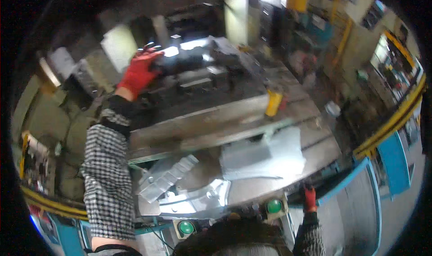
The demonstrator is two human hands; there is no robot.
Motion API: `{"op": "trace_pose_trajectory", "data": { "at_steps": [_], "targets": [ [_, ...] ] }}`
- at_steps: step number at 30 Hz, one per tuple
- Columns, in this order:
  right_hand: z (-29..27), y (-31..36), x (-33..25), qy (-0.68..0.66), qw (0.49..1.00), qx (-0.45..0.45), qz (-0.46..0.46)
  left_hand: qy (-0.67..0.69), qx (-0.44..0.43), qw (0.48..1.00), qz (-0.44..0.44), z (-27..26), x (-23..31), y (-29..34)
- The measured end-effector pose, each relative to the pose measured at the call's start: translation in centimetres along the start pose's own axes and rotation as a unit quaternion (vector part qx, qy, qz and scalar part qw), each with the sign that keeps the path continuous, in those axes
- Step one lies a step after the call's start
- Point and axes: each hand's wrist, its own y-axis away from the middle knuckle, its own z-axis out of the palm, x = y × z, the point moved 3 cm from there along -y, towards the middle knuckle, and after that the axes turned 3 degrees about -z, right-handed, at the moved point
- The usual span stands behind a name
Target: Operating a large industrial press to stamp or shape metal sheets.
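Observation:
My left hand (138, 73), in a red glove, stretches over the left side of a dark metal die block (202, 107). Its fingers and thumb are apart, close to shiny metal (172, 51) on top of the block; motion blur hides whether they touch it. Lower right, my right hand (310, 200), also red-gloved, is beside the front edge of the machine bed (321, 154); its fingers are too small and blurred to read. In front of the block lie pale flat sheets (265, 157), a stepped metal piece (168, 177) and a curved shiny metal part (198, 199) with holes.
A yellow cylinder (273, 103) stands at the block's right corner. Two green push buttons (186, 227) face up along the near edge, one on each side of my body. Blue metal frames (371, 193) and a yellow rail (391, 121) border the right side.

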Motion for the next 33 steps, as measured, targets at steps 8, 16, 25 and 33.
{"op": "trace_pose_trajectory", "data": {
  "at_steps": [8,16,25,33],
  "targets": [
    [5.7,-6.3,-8.3,0.068,0.985,0.03,-0.154,0.191,0.101,0.969,-0.12,-2.9,2.3,4.2],
    [7.4,-11.6,-7.3,0.013,0.999,-0.043,-0.028,0.2,0.045,0.951,-0.233,-12.2,10.3,24.9],
    [5.2,-13.9,-7.4,-0.014,0.995,-0.051,-0.088,0.26,-0.244,0.917,-0.179,-1.3,26.3,41.1],
    [5.1,-14.3,-7.1,-0.038,0.998,-0.047,0.012,0.252,-0.267,0.918,-0.148,5.4,29.6,44.5]
  ]
}}
